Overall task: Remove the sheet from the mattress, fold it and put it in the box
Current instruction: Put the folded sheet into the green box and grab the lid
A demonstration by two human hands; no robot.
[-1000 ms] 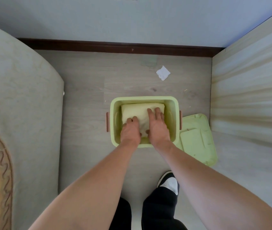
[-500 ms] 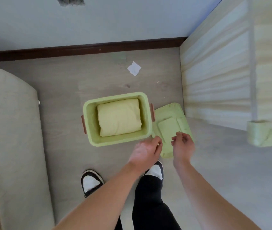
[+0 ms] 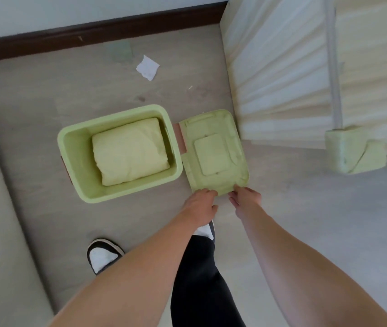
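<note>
- Reaching for the lid [image 3: 213, 149]: both hands are meeting its near edge, the left hand [image 3: 202, 204] at the near-left corner, the right hand [image 3: 246, 197] at the near-right corner.
- Left hand: fingers are curling onto the lid's rim; whether they are already gripping it cannot be told.
- Right hand: fingertips are touching the rim, fingers bent; a firm grip cannot be confirmed either.
- Folded sheet [image 3: 129, 151]: lying inside the box [image 3: 74, 147], beyond and to the left of the left hand, sitting below the box's rim.
- Lid: lying flat on the floor [image 3: 305, 220], just beyond both hands, touching the box's right side.
- Step in hand, as judged: picking up the lid to close the box.
- Doing it well: getting fingers under the near edge at both corners, lifting level, carrying it left over the box, lining all four corners up with the rim before pressing down.
- Risk: a sheet corner getting trapped under the rim; the clasps [image 3: 180, 138] failing to seat.
</note>
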